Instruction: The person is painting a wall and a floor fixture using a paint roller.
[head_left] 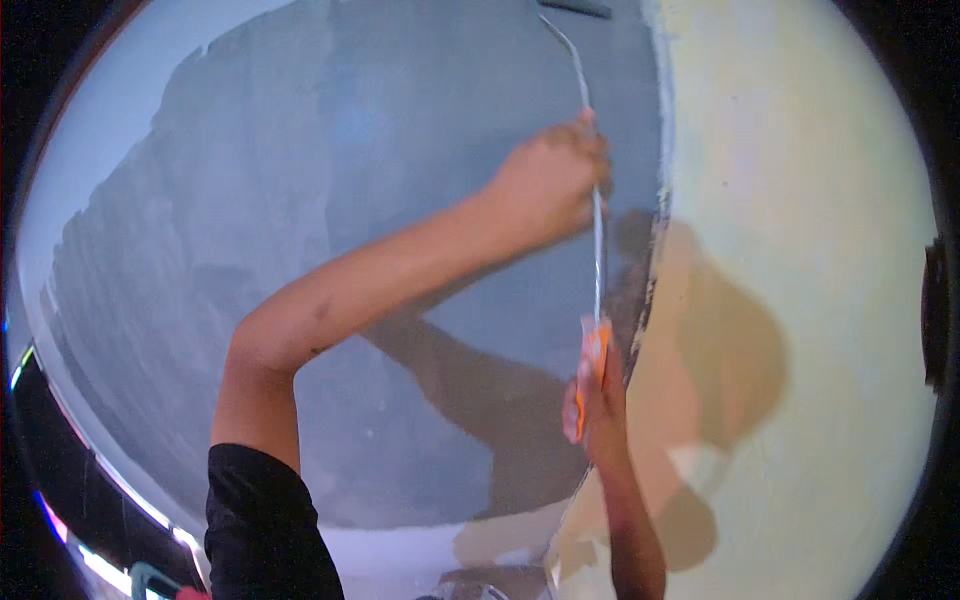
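Roller (597, 230) shaft upright, head topmost; left hand (548, 185), right hand (592, 400) both clamped on it.

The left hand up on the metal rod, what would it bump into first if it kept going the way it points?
Probably the roller head at the top of the rod. The left hand points up along it, over the grey painted wall. Depth is hard to judge, so it might touch the wall first.

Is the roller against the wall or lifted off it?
Cannot tell. The roller sits at the picture's top edge over the grey paint; contact is not clear. Left hand and right hand grip its handle.
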